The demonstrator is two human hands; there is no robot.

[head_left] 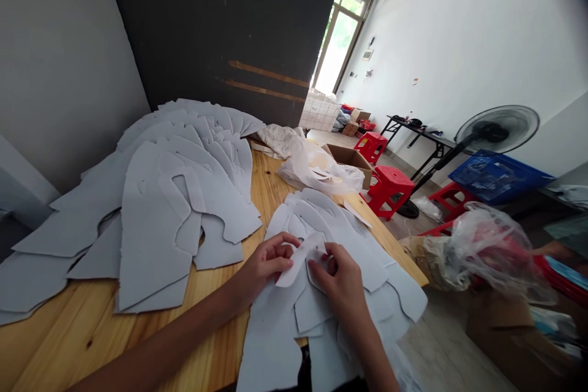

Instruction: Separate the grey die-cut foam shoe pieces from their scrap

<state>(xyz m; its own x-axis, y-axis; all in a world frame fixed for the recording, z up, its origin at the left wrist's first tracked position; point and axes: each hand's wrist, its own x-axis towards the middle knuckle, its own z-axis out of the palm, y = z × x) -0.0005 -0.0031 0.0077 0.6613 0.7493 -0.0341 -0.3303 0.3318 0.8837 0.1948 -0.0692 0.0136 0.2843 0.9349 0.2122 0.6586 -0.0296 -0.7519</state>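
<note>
My left hand (269, 260) and my right hand (337, 275) pinch a narrow pale foam strip (301, 259) between them, just above a loose pile of grey foam cutouts (353, 245). The pile spills over the edge of a pine wooden table (55, 343). A larger fan of curved grey foam cutouts (151, 220) overlaps on the table to the left of my hands. My forearms hide part of the table and the nearer pile.
Beyond the table lie a translucent plastic bag (316, 171) and an open cardboard box (351, 159). Red plastic stools (388, 190) stand on the floor near a blue crate (498, 176) and a standing fan (496, 128). A bulging plastic bag (491, 251) sits at the right.
</note>
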